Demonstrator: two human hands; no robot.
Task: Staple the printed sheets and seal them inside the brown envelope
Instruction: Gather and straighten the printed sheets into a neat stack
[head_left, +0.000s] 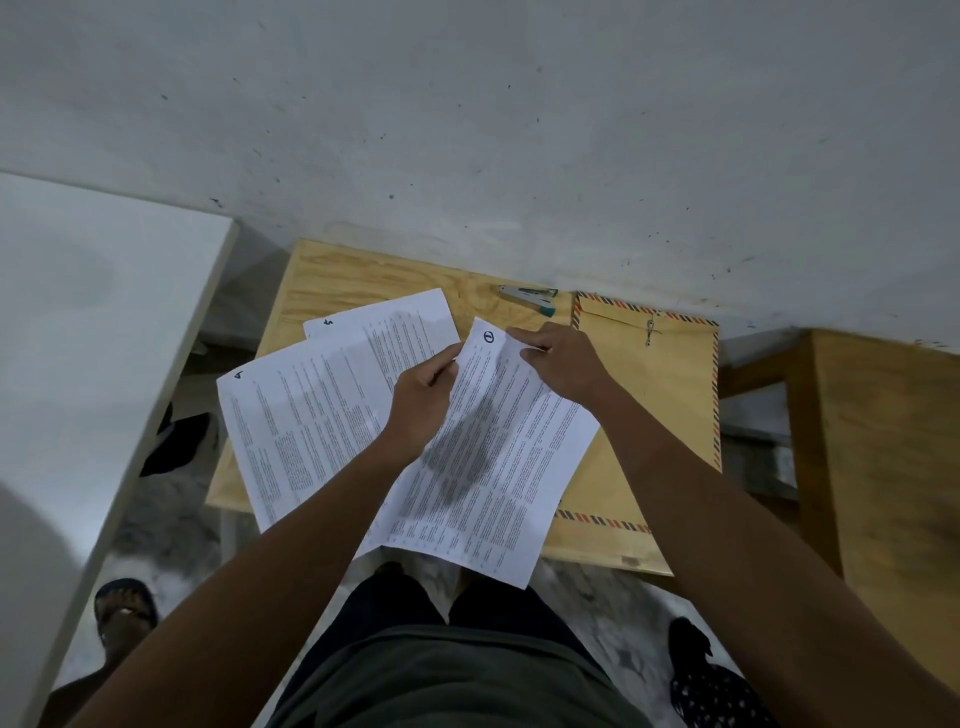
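Both my hands hold one printed sheet marked 1 (511, 467) above the small wooden table (337, 275). My left hand (423, 395) pinches its left edge near the top, and my right hand (563, 361) pinches its top right corner. Two more printed sheets (311, 415) lie fanned on the table to the left, partly under my left hand. The brown envelope (670, 384), with a striped border and a string clasp, lies flat at the right, partly under the held sheet. A small stapler (530, 297) rests at the table's far edge by the wall.
A grey wall (467, 130) stands right behind the table. A white board (78, 338) leans at the left, and a second wooden table (883, 441) is at the right. Another person's sandalled foot (124, 613) is on the floor at lower left.
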